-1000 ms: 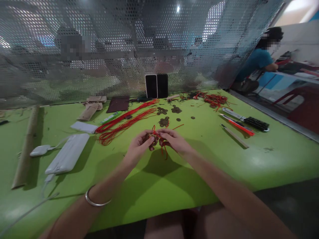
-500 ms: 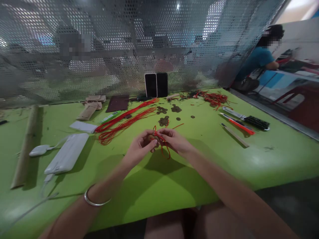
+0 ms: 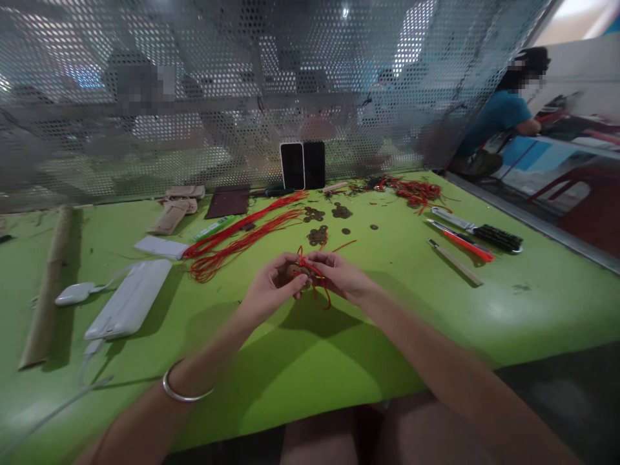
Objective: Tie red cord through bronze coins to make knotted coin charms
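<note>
My left hand [image 3: 270, 284] is closed, thumb and fingers pinching round brown coins [image 3: 293, 271]. Red cord [image 3: 301, 258] is knotted around these coins, and a loop and loose ends hang below and stick out beyond my fingers. Close on the right, my right hand [image 3: 343, 276] pinches the same red cord beside the coins. Both hands are held above the green table [image 3: 271, 387]. Just beyond them lie piles of similar brown coins [image 3: 317, 236] and two single coins. My fingers partly hide the knot.
Bundles of long red cord [image 3: 247, 242] lie left of the coins. Further left are a white power bank [image 3: 128, 300] and a bamboo strip [image 3: 46, 290]. A brush [image 3: 496, 237] and a craft knife [image 3: 455, 271] lie right. Two phones [image 3: 293, 166] lean on the perforated screen.
The hands stay nearly in place with the coins and cord. The fingers have shifted slightly at the knot, and the coins sit a little differently between them.
</note>
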A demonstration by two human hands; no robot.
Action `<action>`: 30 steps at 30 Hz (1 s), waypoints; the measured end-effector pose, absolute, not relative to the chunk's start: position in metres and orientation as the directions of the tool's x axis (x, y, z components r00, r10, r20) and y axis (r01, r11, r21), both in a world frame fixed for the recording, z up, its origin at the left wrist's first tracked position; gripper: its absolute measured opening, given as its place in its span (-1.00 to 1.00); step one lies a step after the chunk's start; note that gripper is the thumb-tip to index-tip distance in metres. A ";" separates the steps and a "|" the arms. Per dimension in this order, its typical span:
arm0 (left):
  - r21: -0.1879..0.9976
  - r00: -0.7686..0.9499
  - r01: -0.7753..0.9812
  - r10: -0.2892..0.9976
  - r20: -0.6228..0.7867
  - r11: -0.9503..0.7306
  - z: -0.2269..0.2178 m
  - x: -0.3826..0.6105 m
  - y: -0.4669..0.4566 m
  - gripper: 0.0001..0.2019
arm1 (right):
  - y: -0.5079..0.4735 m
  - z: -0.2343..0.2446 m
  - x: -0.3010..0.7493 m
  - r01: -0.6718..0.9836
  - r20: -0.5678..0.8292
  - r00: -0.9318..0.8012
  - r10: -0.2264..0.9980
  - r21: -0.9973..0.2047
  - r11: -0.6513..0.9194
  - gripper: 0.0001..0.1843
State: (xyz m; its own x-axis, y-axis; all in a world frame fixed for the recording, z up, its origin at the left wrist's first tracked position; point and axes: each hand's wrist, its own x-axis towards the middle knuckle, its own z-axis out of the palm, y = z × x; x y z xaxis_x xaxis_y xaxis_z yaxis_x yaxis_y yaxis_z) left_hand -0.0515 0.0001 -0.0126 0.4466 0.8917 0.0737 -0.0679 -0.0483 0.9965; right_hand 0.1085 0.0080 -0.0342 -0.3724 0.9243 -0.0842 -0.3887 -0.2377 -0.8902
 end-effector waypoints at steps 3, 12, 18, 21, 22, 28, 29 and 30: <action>0.995 0.453 -0.086 0.888 0.077 -0.043 -0.011 -0.052 0.001 -0.74 | 0.007 -0.034 0.107 -0.411 -0.058 -0.383 0.922 -0.883 -0.226 -0.68; 0.988 0.342 -0.005 0.928 0.147 -0.155 -0.012 -0.050 -0.001 -0.71 | 0.010 -0.036 0.107 -0.299 0.080 -0.298 0.951 -0.954 -0.014 -0.78; 0.987 0.322 -0.029 0.933 0.160 -0.159 -0.007 -0.050 0.000 -0.59 | 0.011 -0.034 0.112 -0.267 0.075 -0.282 0.957 -0.964 -0.003 -0.80; 0.984 0.333 0.040 0.931 0.152 -0.175 -0.006 -0.051 0.003 -0.60 | 0.010 -0.033 0.112 -0.252 0.049 -0.284 0.958 -0.968 -0.025 -0.81; 0.980 0.347 0.067 0.925 0.153 -0.187 -0.007 -0.052 0.003 -0.61 | 0.009 -0.033 0.112 -0.253 0.032 -0.293 0.956 -0.966 -0.045 -0.80; 0.942 0.419 0.171 0.886 0.196 -0.289 -0.012 -0.052 0.003 -0.63 | 0.010 -0.035 0.113 -0.165 0.019 -0.285 0.958 -0.986 -0.029 -0.75; 0.937 0.424 0.182 0.883 0.200 -0.300 -0.012 -0.052 0.002 -0.63 | 0.010 -0.034 0.114 -0.137 0.036 -0.293 0.955 -0.990 -0.005 -0.74; 0.933 0.431 0.190 0.880 0.201 -0.306 -0.013 -0.052 0.002 -0.64 | 0.010 -0.034 0.115 -0.109 0.057 -0.304 0.951 -0.994 0.025 -0.74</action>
State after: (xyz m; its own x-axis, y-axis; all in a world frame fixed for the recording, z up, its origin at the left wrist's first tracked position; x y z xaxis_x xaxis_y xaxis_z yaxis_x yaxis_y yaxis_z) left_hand -0.0517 0.0016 -0.0128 0.4306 0.8799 0.2009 0.1897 -0.3058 0.9330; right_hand 0.1147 0.0098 -0.0336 -0.3038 0.9510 0.0573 -0.1090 0.0251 -0.9937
